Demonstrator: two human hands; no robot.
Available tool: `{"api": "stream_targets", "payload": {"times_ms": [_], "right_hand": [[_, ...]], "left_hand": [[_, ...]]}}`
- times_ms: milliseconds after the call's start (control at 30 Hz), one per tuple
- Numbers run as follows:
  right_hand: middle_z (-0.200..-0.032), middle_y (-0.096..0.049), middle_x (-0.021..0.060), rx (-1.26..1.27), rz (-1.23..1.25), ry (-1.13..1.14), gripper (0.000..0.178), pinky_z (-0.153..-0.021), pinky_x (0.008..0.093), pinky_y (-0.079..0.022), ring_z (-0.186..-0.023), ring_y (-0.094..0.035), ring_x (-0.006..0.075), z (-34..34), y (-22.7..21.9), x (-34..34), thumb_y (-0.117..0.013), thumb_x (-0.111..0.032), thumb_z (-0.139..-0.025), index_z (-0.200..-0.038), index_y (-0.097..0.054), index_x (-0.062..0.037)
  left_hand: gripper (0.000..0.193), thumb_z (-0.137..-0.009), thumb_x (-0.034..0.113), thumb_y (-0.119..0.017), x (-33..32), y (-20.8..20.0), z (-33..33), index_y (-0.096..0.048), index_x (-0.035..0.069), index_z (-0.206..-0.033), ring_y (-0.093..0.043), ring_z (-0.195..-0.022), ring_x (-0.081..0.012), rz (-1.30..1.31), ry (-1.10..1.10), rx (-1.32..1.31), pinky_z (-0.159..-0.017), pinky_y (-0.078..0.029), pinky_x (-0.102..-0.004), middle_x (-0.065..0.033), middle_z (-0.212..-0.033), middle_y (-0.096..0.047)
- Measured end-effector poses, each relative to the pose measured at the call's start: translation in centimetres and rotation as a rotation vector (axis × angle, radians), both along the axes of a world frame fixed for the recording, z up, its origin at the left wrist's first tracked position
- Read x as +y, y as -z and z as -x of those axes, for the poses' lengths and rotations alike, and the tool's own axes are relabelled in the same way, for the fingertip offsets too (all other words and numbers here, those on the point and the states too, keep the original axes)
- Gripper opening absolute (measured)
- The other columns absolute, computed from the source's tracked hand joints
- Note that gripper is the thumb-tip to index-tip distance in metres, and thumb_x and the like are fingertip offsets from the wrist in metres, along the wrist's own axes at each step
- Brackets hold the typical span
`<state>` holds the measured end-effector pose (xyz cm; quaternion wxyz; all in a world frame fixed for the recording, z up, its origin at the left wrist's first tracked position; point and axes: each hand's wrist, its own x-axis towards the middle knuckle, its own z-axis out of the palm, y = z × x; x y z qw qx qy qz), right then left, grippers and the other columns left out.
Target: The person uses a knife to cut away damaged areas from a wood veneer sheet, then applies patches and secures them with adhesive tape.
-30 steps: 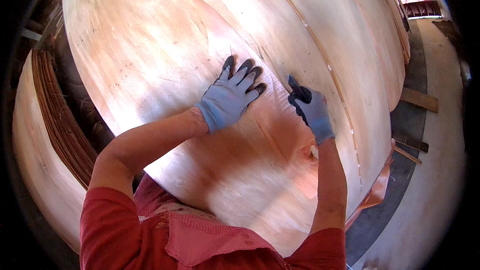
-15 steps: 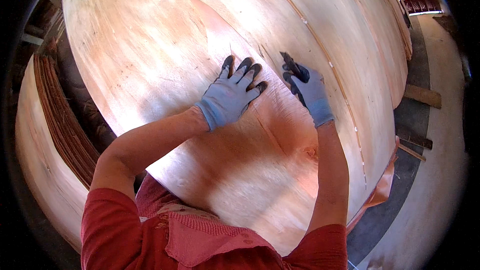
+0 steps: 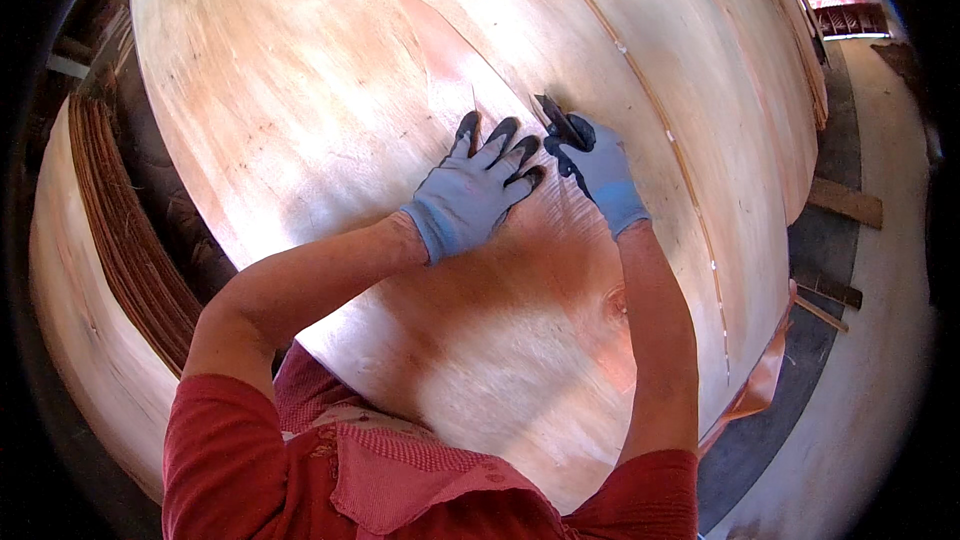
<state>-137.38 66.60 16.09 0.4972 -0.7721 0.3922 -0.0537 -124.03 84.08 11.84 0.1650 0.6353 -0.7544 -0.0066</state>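
A wide, pale wood veneer sheet (image 3: 260,110) spreads in front of me, with a darker pinkish strip along a raised edge through its middle. My left hand (image 3: 470,185), in a grey glove with black fingertips, rests flat on it, fingers spread. Close by on the right, my right hand (image 3: 597,160), gloved alike, is closed around a dark, flat-bladed tool (image 3: 546,107), perhaps a knife; its exact kind is hard to make out. The tool's tip points up and left, beside the edge of the pinkish strip. My fingers cover most of its handle.
A thin brown strip with white spots (image 3: 672,135) runs down the sheet right of my hands. On the left stands a stack of veneer sheets (image 3: 125,220) with rough brown edges. Wooden bars (image 3: 845,202) stick out past the sheet on the right.
My right hand has moved left and slightly up with the tool, closer to my left hand. The left hand stays spread on the veneer; the whole view has shifted slightly.
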Motion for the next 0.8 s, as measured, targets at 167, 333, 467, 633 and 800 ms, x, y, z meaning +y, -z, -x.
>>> {"api": "stream_targets", "payload": {"times_ms": [167, 333, 467, 633, 800], "right_hand": [[-0.074, -0.064, 0.0051, 0.07, 0.105, 0.02, 0.026, -0.051, 0.0286, -0.044, -0.058, -0.058, 0.0121, -0.8, 0.1, 0.0, -0.07, -0.016, -0.086, -0.105, -0.061, -0.0006], [-0.097, -0.068, 0.0145, -0.013, 0.698, -0.16, 0.03, -0.065, 0.0421, -0.05, -0.079, -0.066, 0.0311, -0.9, -0.1, 0.2, -0.062, -0.016, -0.088, -0.117, -0.058, -0.0069], [-0.102, -0.065, 0.0174, 0.119, 0.839, -0.407, 0.038, -0.07, 0.0467, -0.051, -0.084, -0.064, 0.0381, -1.5, -0.2, 0.6, -0.057, -0.014, -0.088, -0.126, -0.055, -0.0152], [-0.098, -0.064, 0.0167, 0.233, 0.871, -0.474, 0.047, -0.068, 0.0475, -0.052, -0.082, -0.065, 0.0373, -3.3, 0.6, 0.6, -0.054, -0.014, -0.089, -0.134, -0.052, -0.0278], [-0.094, -0.063, 0.015, 0.307, 0.942, -0.596, 0.051, -0.067, 0.0459, -0.053, -0.079, -0.065, 0.0356, -4.5, 1.1, -0.4, -0.05, -0.012, -0.09, -0.136, -0.049, -0.0339]], "left_hand": [[0.052, -0.093, 0.034, -0.047, 0.0, 0.0, 0.1, -0.045, 0.016, -0.142, -0.026, -0.143, -0.04, 0.015, -0.009, -0.015, -0.111, -0.013, -0.0674, -0.0159, -0.151, -0.036], [0.048, -0.094, 0.033, -0.045, -0.2, 0.3, 0.2, -0.047, 0.016, -0.14, -0.028, -0.142, -0.0399, 0.015, -0.018, -0.028, -0.111, -0.012, -0.0672, -0.0151, -0.15, -0.037], [0.046, -0.095, 0.031, -0.044, -0.2, 0.4, 0.2, -0.049, 0.016, -0.138, -0.029, -0.141, -0.0396, 0.034, -0.026, 0.023, -0.111, -0.012, -0.068, -0.0155, -0.149, -0.038], [0.046, -0.094, 0.031, -0.045, -0.3, 0.3, 0.0, -0.049, 0.016, -0.138, -0.025, -0.143, -0.0391, -0.028, -0.01, 0.031, -0.111, -0.013, -0.0686, -0.0165, -0.148, -0.039], [0.048, -0.094, 0.033, -0.046, -0.2, 0.4, 0.0, -0.048, 0.016, -0.138, -0.025, -0.143, -0.0394, 0.005, -0.018, 0.045, -0.11, -0.013, -0.0693, -0.0168, -0.149, -0.038]]}}
